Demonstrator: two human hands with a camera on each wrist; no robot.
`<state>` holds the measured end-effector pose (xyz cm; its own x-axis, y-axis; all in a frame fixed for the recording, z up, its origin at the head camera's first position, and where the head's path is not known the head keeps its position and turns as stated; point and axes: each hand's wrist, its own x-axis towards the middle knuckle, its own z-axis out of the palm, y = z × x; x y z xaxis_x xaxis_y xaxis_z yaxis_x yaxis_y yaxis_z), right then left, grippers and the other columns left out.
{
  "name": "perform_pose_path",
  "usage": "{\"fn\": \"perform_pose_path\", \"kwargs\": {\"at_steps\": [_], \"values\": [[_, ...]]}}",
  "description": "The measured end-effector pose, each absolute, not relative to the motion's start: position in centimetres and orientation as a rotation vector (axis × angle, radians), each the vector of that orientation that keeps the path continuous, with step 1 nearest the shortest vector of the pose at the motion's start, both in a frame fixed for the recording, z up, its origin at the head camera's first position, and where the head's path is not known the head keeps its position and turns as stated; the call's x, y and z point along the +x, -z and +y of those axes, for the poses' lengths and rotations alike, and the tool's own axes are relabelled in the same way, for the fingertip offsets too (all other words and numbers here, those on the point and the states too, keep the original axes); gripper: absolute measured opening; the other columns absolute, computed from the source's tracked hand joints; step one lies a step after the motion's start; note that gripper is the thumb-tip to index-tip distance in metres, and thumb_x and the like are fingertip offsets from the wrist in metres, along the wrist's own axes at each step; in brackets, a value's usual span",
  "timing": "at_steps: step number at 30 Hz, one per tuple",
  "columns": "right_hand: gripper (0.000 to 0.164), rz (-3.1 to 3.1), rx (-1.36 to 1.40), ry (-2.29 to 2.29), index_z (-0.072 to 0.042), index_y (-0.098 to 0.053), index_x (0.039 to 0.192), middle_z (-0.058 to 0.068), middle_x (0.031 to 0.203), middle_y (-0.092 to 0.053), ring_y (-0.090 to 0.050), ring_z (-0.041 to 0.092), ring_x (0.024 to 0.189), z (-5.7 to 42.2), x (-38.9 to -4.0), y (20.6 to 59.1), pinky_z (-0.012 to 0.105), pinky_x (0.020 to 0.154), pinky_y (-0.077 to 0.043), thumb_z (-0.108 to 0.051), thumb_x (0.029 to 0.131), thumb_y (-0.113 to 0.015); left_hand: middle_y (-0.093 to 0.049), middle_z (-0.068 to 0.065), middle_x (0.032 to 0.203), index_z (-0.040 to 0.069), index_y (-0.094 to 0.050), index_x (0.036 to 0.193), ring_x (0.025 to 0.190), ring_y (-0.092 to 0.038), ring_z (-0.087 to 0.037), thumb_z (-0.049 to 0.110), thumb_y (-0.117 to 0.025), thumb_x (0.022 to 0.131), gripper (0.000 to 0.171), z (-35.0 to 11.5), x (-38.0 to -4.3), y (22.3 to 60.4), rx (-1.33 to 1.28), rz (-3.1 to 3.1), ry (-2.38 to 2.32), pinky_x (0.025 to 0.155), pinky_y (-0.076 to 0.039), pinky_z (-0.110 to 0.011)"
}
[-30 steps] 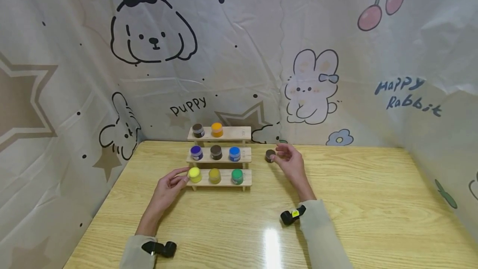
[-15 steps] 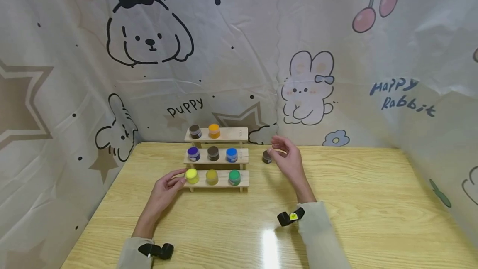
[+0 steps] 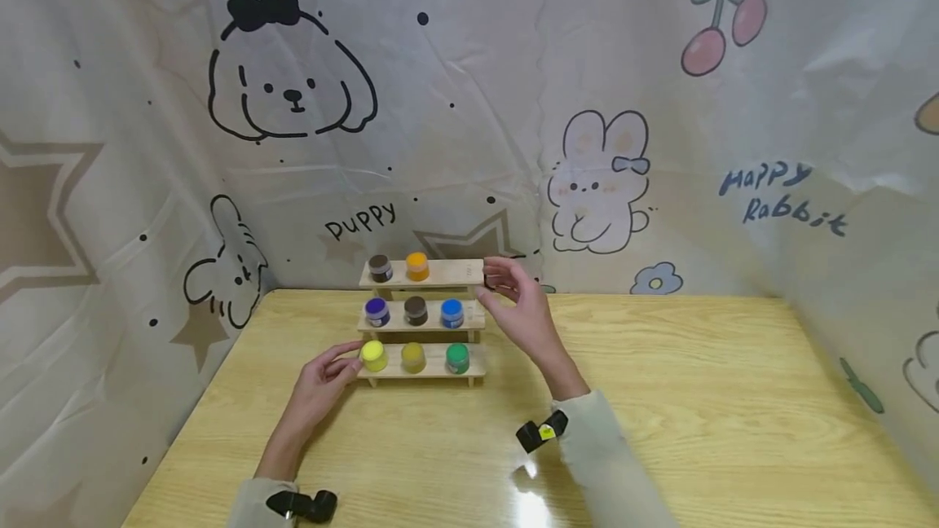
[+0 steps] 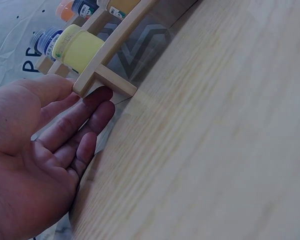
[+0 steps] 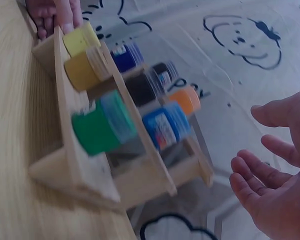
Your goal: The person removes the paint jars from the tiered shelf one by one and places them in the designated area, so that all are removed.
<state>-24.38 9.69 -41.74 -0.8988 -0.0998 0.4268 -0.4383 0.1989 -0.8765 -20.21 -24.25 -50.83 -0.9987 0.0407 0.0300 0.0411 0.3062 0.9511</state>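
A three-tier wooden rack (image 3: 469,270) stands on the table, bearing small lidded paint jars. My left hand (image 3: 320,388) holds the left end of the bottom shelf, thumb at the corner and fingertips under it in the left wrist view. A yellow jar (image 3: 373,356) sits beside those fingers, then a mustard jar (image 3: 413,358) and a green jar (image 3: 458,358). The middle tier carries a purple jar (image 3: 377,312), a dark brown jar (image 3: 415,310) and a blue jar (image 3: 451,313). My right hand (image 3: 524,308), fingers spread and holding nothing, is beside the rack's upper right end.
Another dark jar (image 3: 380,268) and an orange jar (image 3: 417,266) stand on the top tier, with bare wood to their right. A printed curtain (image 3: 455,153) hangs behind the table (image 3: 660,398). The loose dark jar seen earlier is hidden around my right hand.
My right hand has let go of the loose dark jar beside the rack and moved left to the rack's right end. The left hand stays at the bottom shelf. The head view shifts slightly.
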Motion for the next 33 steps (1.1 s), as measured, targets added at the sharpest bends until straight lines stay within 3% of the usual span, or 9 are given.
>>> {"fn": "perform_pose_path", "kwargs": {"at_steps": [10,17,28,33], "values": [[0.043,-2.248,0.57,-1.786,-0.009,-0.059,0.137,0.015,0.129,-0.064,-0.059,0.033,0.122,5.0,-26.4,39.6,0.046,0.107,-0.045,-0.015,0.096,-0.074,-0.072,-0.018,0.12,0.007,-0.06,0.142,0.104,-0.067,-0.003,0.025,-0.064,0.104,0.042,-25.1,-20.0,51.0,-0.087,-2.545,1.825,0.087,-0.049,-0.017],[0.049,-2.366,0.528,-1.756,-0.005,-0.057,0.14,0.016,0.136,-0.062,-0.057,0.027,0.126,2.3,-27.8,39.1,0.044,0.11,-0.042,-0.019,0.097,-0.074,-0.071,-0.021,0.121,0.006,-0.059,0.143,0.101,-0.067,-0.003,0.024,-0.064,0.104,0.043,-25.7,-19.5,50.9,-0.077,-2.547,1.822,0.085,-0.05,-0.018],[0.055,-2.458,0.503,-1.703,-0.002,-0.057,0.142,0.012,0.136,-0.062,-0.058,0.024,0.125,1.6,-29.9,40.0,0.035,0.107,-0.044,-0.018,0.094,-0.078,-0.072,-0.023,0.117,0.001,-0.059,0.141,0.102,-0.068,-0.005,0.016,-0.064,0.104,0.041,-24.4,-20.0,50.8,-0.161,-2.507,1.879,0.086,-0.05,-0.016],[0.05,-2.51,0.463,-1.653,-0.002,-0.06,0.138,0.01,0.132,-0.066,-0.061,0.024,0.122,1.2,-30.5,40.2,0.033,0.104,-0.047,-0.018,0.094,-0.077,-0.071,-0.022,0.119,0.002,-0.058,0.143,0.104,-0.067,-0.005,0.017,-0.064,0.104,0.042,-24.3,-20.0,50.7,-0.141,-2.515,1.899,0.086,-0.05,-0.017]]}}
